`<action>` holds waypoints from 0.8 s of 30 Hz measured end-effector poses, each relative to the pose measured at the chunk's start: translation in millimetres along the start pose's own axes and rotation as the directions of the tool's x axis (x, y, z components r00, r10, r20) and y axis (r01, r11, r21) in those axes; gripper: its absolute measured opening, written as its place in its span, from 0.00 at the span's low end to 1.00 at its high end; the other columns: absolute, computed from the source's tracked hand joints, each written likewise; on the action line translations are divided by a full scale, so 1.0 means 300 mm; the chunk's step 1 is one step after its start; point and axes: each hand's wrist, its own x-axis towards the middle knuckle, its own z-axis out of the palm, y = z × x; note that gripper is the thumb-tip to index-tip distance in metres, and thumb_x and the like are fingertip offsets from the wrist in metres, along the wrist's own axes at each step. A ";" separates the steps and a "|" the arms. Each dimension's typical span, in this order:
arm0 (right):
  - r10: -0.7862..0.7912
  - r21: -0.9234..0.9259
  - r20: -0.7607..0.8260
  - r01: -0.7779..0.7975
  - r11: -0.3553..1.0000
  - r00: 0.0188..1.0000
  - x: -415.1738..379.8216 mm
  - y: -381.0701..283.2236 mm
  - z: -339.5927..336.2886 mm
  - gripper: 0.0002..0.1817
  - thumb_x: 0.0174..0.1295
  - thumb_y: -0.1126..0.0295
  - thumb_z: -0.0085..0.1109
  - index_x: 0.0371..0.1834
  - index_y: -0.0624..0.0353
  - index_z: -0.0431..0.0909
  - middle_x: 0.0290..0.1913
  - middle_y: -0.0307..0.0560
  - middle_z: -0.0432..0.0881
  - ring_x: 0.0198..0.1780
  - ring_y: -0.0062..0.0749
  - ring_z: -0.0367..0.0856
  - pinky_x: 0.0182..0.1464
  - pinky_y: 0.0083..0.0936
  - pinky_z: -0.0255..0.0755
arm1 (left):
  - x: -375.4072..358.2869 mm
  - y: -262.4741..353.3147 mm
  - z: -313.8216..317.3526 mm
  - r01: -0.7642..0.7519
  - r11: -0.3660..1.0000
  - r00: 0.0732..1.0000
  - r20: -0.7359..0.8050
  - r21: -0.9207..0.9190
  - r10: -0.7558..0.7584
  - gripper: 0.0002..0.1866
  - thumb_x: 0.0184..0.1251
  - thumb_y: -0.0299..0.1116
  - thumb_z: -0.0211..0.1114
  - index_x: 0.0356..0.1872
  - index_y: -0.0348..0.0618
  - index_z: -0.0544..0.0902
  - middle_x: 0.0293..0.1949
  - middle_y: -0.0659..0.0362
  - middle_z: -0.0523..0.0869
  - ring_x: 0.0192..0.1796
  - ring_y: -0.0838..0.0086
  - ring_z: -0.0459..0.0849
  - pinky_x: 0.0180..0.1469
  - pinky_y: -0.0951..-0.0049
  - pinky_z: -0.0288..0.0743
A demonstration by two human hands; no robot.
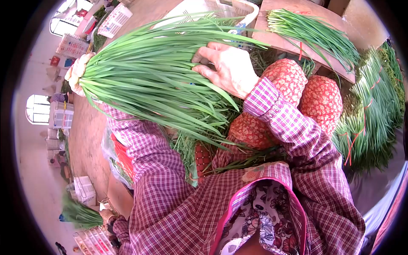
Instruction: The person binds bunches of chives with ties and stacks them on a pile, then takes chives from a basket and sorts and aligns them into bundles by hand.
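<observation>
Left hand is clamped round the root end of a big bunch of chives, fingers wrapped tight on the pale stalk ends, the bunch lying level across the view. Along the leaves from that grip, the right hand rests on top of the green blades, fingers spread and curled lightly over them, not pinching any single leaf that I can make out. Just past the right hand, a white basket sits beyond the leaf tips. Beside it, a wooden board carries a smaller bunch tied with red band. Below the right wrist, red-patterned knees, and further out on that side, tied bundles stacked on the floor.
</observation>
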 end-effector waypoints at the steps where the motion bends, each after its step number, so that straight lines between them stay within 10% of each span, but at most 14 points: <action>1: -0.023 -0.021 -0.018 0.022 1.000 1.000 0.003 -0.005 0.001 0.09 0.60 0.63 0.62 0.40 0.51 0.80 0.35 0.45 0.81 0.34 0.43 0.82 0.37 0.35 0.77 | -0.001 0.005 -0.003 0.000 1.000 1.000 -0.001 0.000 0.000 0.08 0.57 0.24 0.64 0.36 0.51 0.83 0.26 0.70 0.76 0.36 0.77 0.77 0.60 0.61 0.66; 9: -0.043 0.011 -0.068 0.044 0.999 0.997 0.020 -0.001 0.024 0.08 0.61 0.64 0.61 0.40 0.52 0.80 0.32 0.46 0.82 0.33 0.44 0.83 0.36 0.33 0.77 | -0.006 0.047 -0.050 -0.024 0.996 0.998 -0.062 0.081 0.029 0.08 0.56 0.25 0.64 0.35 0.52 0.82 0.26 0.67 0.75 0.38 0.73 0.78 0.60 0.55 0.68; 13: 0.150 0.453 0.023 -0.144 0.880 0.988 0.027 0.021 0.020 0.10 0.67 0.66 0.55 0.42 0.62 0.78 0.30 0.45 0.84 0.30 0.23 0.81 0.35 0.24 0.76 | -0.025 0.069 -0.088 0.025 0.997 0.999 -0.020 -0.075 -0.027 0.07 0.56 0.26 0.63 0.35 0.51 0.82 0.27 0.67 0.76 0.38 0.72 0.78 0.60 0.54 0.68; 16: 0.343 0.715 0.054 -0.276 0.643 0.938 0.020 0.057 -0.001 0.11 0.67 0.65 0.56 0.44 0.63 0.79 0.32 0.41 0.83 0.31 0.19 0.81 0.37 0.20 0.77 | -0.059 0.063 -0.092 -0.088 0.926 0.976 -0.154 0.367 0.153 0.08 0.55 0.26 0.63 0.35 0.52 0.83 0.28 0.66 0.77 0.39 0.72 0.78 0.60 0.55 0.69; 21: 0.405 0.799 0.105 -0.320 0.510 0.908 -0.020 0.073 -0.189 0.19 0.67 0.53 0.58 0.40 0.59 0.83 0.28 0.31 0.81 0.28 0.12 0.75 0.31 0.11 0.69 | -0.100 0.025 -0.058 -0.021 0.327 0.855 -0.153 0.945 0.496 0.10 0.61 0.29 0.57 0.20 0.52 0.72 0.30 0.66 0.79 0.41 0.70 0.77 0.59 0.56 0.69; 24: 0.195 0.688 0.165 -0.254 0.680 0.967 -0.054 0.068 -0.289 0.14 0.70 0.59 0.55 0.35 0.58 0.82 0.30 0.33 0.81 0.27 0.13 0.73 0.33 0.12 0.67 | -0.113 -0.012 -0.019 0.026 0.640 0.874 -0.328 0.768 0.358 0.09 0.61 0.32 0.58 0.21 0.52 0.73 0.30 0.65 0.79 0.41 0.69 0.77 0.58 0.56 0.68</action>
